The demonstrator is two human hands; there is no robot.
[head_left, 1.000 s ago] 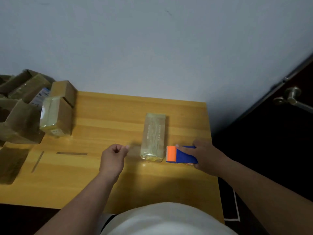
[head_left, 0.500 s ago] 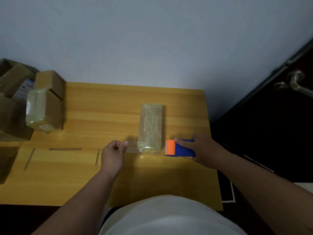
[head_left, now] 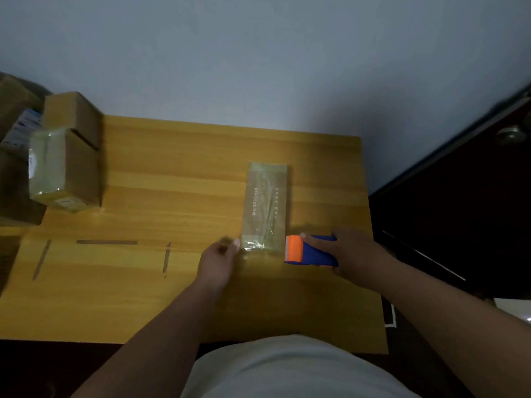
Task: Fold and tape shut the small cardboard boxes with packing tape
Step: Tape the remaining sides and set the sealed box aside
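At the bottom centre of the frame, a person's white shirt filled the foreground, with both bare forearms reaching up onto a yellow wooden table. The left hand, just left of centre, had its fingers curled, with thumb and fingertips together at the near left corner of a small box; the area was blurred, and whether it pinched a strip of clear tape could not be told. The right hand, right of centre, gripped a blue tape dispenser with an orange cutter end, which lay just beside the box's near right corner. The small cardboard box, long and narrow and glossy with clear tape, lay flat at the centre of the frame. Three thin dark strips lay on the table at the lower left. Farther back, at the upper left, stood a pile of cardboard boxes, one wrapped in shiny tape. A pale wall filled the top, and a dark door stood at the right.
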